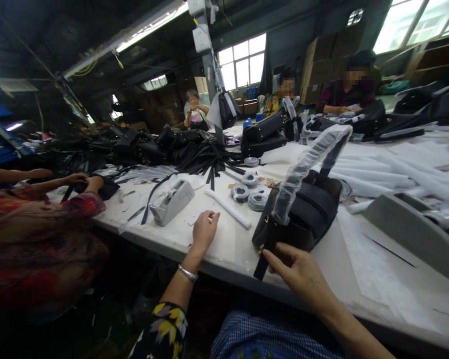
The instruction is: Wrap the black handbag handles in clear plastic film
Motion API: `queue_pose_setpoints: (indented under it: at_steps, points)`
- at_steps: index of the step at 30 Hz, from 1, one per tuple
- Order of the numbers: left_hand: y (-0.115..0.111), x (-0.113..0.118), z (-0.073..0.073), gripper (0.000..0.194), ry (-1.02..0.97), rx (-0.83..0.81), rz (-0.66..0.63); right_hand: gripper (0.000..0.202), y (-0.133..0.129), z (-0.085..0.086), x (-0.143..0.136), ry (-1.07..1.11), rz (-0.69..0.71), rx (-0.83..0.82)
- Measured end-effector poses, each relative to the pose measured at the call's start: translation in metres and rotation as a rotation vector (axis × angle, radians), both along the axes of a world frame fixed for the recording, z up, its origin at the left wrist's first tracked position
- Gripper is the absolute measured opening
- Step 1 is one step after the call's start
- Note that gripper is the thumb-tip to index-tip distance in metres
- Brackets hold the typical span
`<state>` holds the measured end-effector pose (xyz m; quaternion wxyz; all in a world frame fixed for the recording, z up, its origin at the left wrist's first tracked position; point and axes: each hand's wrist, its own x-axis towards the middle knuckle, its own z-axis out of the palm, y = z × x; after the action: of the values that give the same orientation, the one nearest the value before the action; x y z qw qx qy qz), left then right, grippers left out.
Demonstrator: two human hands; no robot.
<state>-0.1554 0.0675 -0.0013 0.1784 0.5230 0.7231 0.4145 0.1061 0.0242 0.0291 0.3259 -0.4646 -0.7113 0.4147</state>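
A black handbag [312, 207] stands on the table in front of me, its raised handle wrapped in clear plastic [295, 174]. My right hand [301, 271] is at its near side, thumb and fingers closed on a flat black strap [262, 267] whose end hangs by the table edge. My left hand [205, 230] is held over the table, left of the bag, with fingers curled and pinched together. Whether anything small is between them I cannot make out. Close to it are a white rolled tube [228, 208] and a grey tape dispenser [172, 202].
Coils of clear tubing [257, 200] lie behind the white tube. A larger grey dispenser [419, 229] and white rolls [374, 174] are on the right. Black straps [198, 154] and bags are piled farther back. A co-worker's arms [78, 187] reach in from the left; several people sit opposite.
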Motion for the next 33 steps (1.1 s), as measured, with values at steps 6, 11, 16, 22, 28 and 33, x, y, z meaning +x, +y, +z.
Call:
queue_pose_setpoints:
  at_steps: [6,11,16,22,28,33]
  points:
    - [0.032,-0.028,-0.022,0.021,0.096,-0.145,0.117,0.04,0.01,0.013,0.032,-0.052,0.038,-0.07]
    - [0.033,-0.027,-0.02,0.022,-0.045,-0.155,0.021,0.041,0.012,0.009,0.044,-0.066,0.067,-0.14]
    - [0.002,-0.009,-0.003,0.042,-0.326,-0.093,-0.146,0.042,0.011,-0.003,0.047,-0.066,0.085,-0.183]
    - [-0.046,0.036,0.017,0.044,-0.531,-0.198,-0.348,0.044,0.01,-0.001,0.044,0.01,0.07,-0.158]
    - [-0.078,0.062,0.01,0.036,-0.662,-0.276,-0.377,0.039,0.005,-0.001,0.042,0.143,0.093,-0.173]
    - [-0.09,0.066,0.001,0.036,-0.697,-0.329,-0.356,0.031,0.0,-0.008,0.04,0.364,0.027,-0.258]
